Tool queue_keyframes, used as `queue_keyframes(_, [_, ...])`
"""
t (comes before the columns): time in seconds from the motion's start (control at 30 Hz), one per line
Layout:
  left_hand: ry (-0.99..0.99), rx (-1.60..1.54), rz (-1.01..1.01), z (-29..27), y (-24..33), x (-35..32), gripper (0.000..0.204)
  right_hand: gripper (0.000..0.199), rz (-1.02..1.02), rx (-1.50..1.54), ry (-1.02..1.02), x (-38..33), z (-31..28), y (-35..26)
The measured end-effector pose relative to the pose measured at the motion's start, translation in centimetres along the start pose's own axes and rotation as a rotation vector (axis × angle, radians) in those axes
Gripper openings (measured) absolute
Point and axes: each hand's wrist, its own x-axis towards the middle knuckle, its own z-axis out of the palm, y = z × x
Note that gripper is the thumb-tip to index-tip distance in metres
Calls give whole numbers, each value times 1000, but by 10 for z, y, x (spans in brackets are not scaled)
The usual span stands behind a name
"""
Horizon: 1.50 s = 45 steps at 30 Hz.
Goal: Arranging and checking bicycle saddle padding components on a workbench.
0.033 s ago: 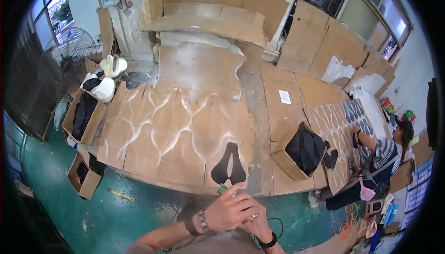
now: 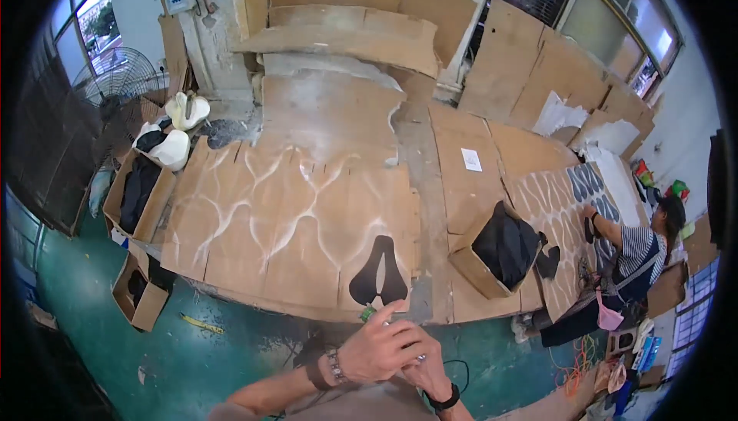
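Note:
Near the front edge of the cardboard-covered table, a flat black U-shaped piece (image 2: 394, 275) lies with its curved end toward me. My left hand (image 2: 378, 350), with a bracelet and a brown band at the wrist, is closed just in front of that end. At its fingertips is a small green object (image 2: 368, 313), too small to name. My right hand (image 2: 427, 367), dark-banded at the wrist, is closed against the left one. What lies between the two hands is hidden.
White curved spray outlines mark the table's cardboard (image 2: 284, 260). A carton of black pieces (image 2: 503, 252) stands right of centre, another carton (image 2: 138, 194) at the left. A co-worker (image 2: 642, 260) bends over black pieces at the far right. A fan (image 2: 115, 87) stands back left.

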Motion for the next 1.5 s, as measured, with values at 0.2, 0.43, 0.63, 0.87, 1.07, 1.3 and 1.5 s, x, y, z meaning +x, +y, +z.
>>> queue_keyframes(0.2, [-27, 17, -14, -1, -2, 16, 33, 35, -208, -96, 22, 18, -10, 3])
queue_keyframes(0.43, [-60, 59, 83, 8, -10, 23, 28, 33, -9, 41, 91, 13, -12, 0])
queue_keyframes(0.63, [-9, -22, 145, 4, -1, 29, 26, 27, -126, -125, 209, 3, -8, -4])
queue_keyframes(0.87, [18, -12, 134, -1, 7, 25, 27, 24, -167, -79, 296, -8, 6, 14])
queue_keyframes(1.07, [81, -45, 223, 3, 12, 24, 18, 56, 132, 211, 196, -8, 10, 9])
queue_keyframes(1.3, [51, 24, 264, -10, 20, 33, 19, 65, 134, 123, 155, -17, -12, -16])
queue_keyframes(1.5, [85, -31, 319, -2, 25, 30, 18, 61, 79, 137, 260, -7, -17, -25])
